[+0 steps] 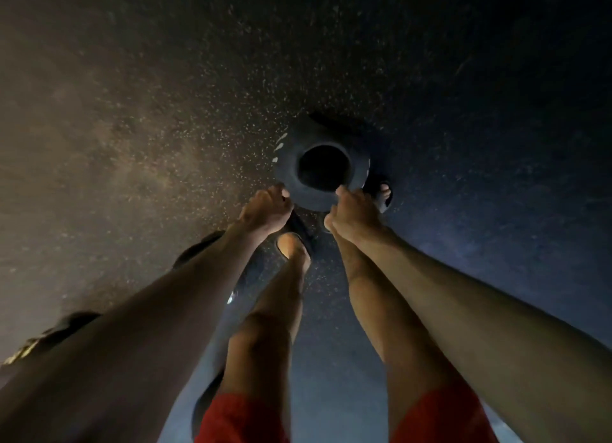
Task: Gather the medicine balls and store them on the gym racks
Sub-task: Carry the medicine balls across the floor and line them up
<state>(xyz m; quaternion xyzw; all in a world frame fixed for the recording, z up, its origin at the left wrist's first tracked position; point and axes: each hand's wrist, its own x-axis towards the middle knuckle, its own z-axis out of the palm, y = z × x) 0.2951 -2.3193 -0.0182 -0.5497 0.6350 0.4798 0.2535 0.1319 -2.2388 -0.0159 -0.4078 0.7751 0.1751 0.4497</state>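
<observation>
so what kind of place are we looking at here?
Probably a gym, dimly lit. The floor is dark speckled rubber flooring, and the left hand and right hand grip a dark medicine ball. The person wears red shorts. No racks in view.

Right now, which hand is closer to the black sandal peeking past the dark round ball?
Right. The right hand grips the dark round ball beside that black sandal; the left hand grips the opposite side.
</observation>
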